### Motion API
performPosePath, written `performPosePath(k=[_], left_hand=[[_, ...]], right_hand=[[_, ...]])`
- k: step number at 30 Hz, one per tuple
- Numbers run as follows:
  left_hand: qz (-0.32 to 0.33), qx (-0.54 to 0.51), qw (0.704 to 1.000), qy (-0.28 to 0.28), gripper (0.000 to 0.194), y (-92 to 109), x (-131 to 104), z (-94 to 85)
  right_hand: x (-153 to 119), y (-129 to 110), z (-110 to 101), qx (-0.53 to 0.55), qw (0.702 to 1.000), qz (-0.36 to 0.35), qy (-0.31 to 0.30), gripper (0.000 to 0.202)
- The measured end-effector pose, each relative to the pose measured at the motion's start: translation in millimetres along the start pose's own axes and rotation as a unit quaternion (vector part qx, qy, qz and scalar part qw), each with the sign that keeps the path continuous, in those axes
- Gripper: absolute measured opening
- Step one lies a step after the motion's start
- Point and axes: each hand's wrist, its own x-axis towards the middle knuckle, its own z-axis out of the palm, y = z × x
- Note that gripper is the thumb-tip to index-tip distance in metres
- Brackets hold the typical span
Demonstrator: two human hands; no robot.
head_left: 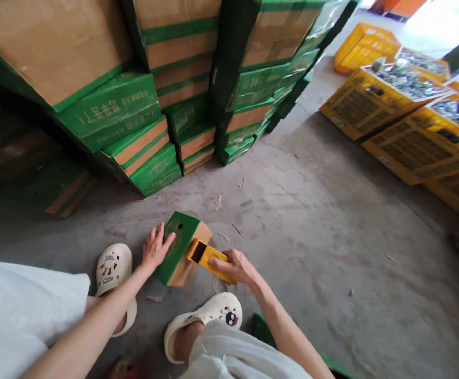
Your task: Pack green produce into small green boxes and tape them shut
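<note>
On the floor between my feet is a small green and brown cardboard box [181, 243], with a dark round hole in its green face. My left hand [157, 246] rests against that green face, fingers spread and thumb stretched out. My right hand [235, 267] is closed around a flat yellow hand tool [212, 260] with a dark window near its front. The tool's front end meets the box at its right edge; its exact kind is unclear.
Stacks of green and brown cartons [115, 105] rise ahead and to the left. Yellow plastic crates [407, 134], some filled with small wrapped items, line the right. Cardboard scraps [218, 202] lie on the concrete floor. My white clogs [213, 310] flank the box.
</note>
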Motion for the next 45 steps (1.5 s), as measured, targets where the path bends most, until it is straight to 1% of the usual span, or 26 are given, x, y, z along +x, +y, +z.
performPosePath(k=[2, 3, 4, 6, 8, 9, 10, 11, 13, 14, 15, 16, 18, 20, 21, 24, 27, 29, 30, 32, 35, 37, 39, 41, 43, 45], left_hand=[[-0.008, -0.049, 0.999, 0.021, 0.066, -13, 20, -21.6], [-0.004, -0.065, 0.997, 0.031, 0.063, -17, 24, -31.2], [0.006, -0.077, 0.996, 0.042, 0.061, -18, 23, -38.8], [0.039, -0.086, 0.993, 0.064, 0.060, -17, 9, -45.6], [0.084, -0.074, 0.989, 0.092, 0.062, -14, -16, -42.5], [0.108, -0.047, 0.988, 0.103, 0.063, -12, -28, -39.2], [0.128, -0.011, 0.985, 0.113, 0.067, -11, -38, -35.9], [0.142, 0.030, 0.982, 0.120, 0.075, -9, -46, -33.2], [0.147, 0.105, 0.976, 0.121, 0.104, -6, -54, -31.2], [0.142, 0.134, 0.974, 0.113, 0.120, -5, -54, -31.9], [0.135, 0.157, 0.973, 0.100, 0.131, -2, -53, -33.3], [0.127, 0.172, 0.973, 0.086, 0.137, 0, -50, -35.4], [0.109, 0.187, 0.974, 0.060, 0.137, 7, -45, -40.3], [0.086, 0.189, 0.977, 0.044, 0.133, 12, -41, -45.1], [0.074, 0.187, 0.979, 0.037, 0.132, 14, -39, -47.3], [0.055, 0.179, 0.982, 0.011, 0.130, 16, -36, -52.6], [0.062, 0.182, 0.981, -0.002, 0.125, 15, -35, -54.9], [0.069, 0.189, 0.979, 0.002, 0.121, 15, -36, -55.2], [0.072, 0.192, 0.979, 0.003, 0.120, 15, -36, -55.3], [0.075, 0.195, 0.978, -0.002, 0.119, 16, -35, -56.8], [0.071, 0.190, 0.979, -0.015, 0.116, 17, -30, -62.2], [0.066, 0.178, 0.982, -0.019, 0.114, 18, -26, -65.6], [0.057, 0.147, 0.987, -0.020, 0.113, 22, -26, -65.5], [0.042, 0.091, 0.995, -0.029, 0.112, 26, -31, -59.9], [0.030, 0.022, 0.998, -0.051, 0.110, 31, -39, -49.2], [0.030, -0.036, 0.996, -0.073, 0.108, 32, -48, -36.8]], right_hand=[[16, -33, 7, 0.049, 0.998, -0.009, -0.034, 0.058], [24, -49, 10, 0.073, 0.996, -0.016, -0.052, 0.056], [32, -64, 13, 0.092, 0.993, -0.024, -0.066, 0.052], [43, -87, 18, 0.107, 0.991, -0.039, -0.071, 0.045], [50, -100, 21, 0.097, 0.992, -0.043, -0.066, 0.043], [52, -104, 23, 0.084, 0.994, -0.041, -0.061, 0.044], [54, -105, 24, 0.066, 0.996, -0.040, -0.054, 0.045], [55, -106, 26, 0.047, 0.997, -0.039, -0.045, 0.047], [57, -107, 28, 0.014, 0.999, -0.037, -0.026, 0.050], [58, -108, 29, 0.005, 0.999, -0.036, -0.018, 0.051], [58, -110, 30, 0.003, 0.999, -0.035, -0.013, 0.051], [59, -111, 31, 0.005, 0.999, -0.034, -0.010, 0.050], [57, -113, 32, 0.014, 0.999, -0.033, -0.005, 0.048], [48, -108, 32, 0.015, 1.000, -0.026, 0.000, 0.048], [41, -100, 32, 0.013, 1.000, -0.015, 0.001, 0.050], [9, -62, 28, 0.015, 0.999, 0.034, -0.001, 0.056], [-27, -19, 23, 0.035, 0.998, 0.056, 0.010, 0.054], [-41, -2, 22, 0.042, 0.997, 0.063, 0.016, 0.053], [-44, 2, 23, 0.044, 0.997, 0.065, 0.018, 0.052], [-43, 3, 26, 0.047, 0.996, 0.067, 0.018, 0.052], [-31, -6, 30, 0.057, 0.996, 0.069, 0.010, 0.053], [-27, -10, 29, 0.050, 0.996, 0.070, 0.011, 0.055], [-30, -11, 23, 0.033, 0.997, 0.073, 0.018, 0.056], [-37, -8, 14, 0.010, 0.996, 0.078, 0.028, 0.056], [-46, -5, 5, -0.014, 0.995, 0.090, 0.045, 0.055], [-51, -2, 0, -0.023, 0.993, 0.107, 0.047, 0.053]])
